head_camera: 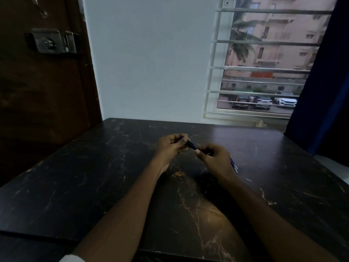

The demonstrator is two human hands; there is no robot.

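1. Tabletop (pixel 75 186): dark and scratched, with pale marble-like veins. It fills the lower half of your view, and both your forearms reach across it from the near edge.
2. Door (pixel 37 91): brown wood, standing at the far left beyond the tabletop's left edge.
3. Window (pixel 213 82): white frame with horizontal bars, set in the wall behind the tabletop's far right corner.
4. Curtain (pixel 324 91): dark blue, hanging along the right edge of the window.
5. Lock (pixel 51 41): a metal box fixed high on the door.
6. Left hand (pixel 171 146): your fingers curl round one end of the pen with the thumb laid along its top, so this grip is closed on it.
7. Right hand (pixel 215 157): your thumb and fingers pinch the other end of the same pen, so this grip is closed on it too.
8. Loose pens (pixel 233 164): blue and white, lying on the tabletop just beside your right hand and partly hidden behind it. You cannot count them from here.
9. Pen (pixel 191 144): dark, with only a short stretch showing between your two hands, slanting down to the right. It sits over the middle of the tabletop, towards the far side. Whether it touches the surface cannot be told.
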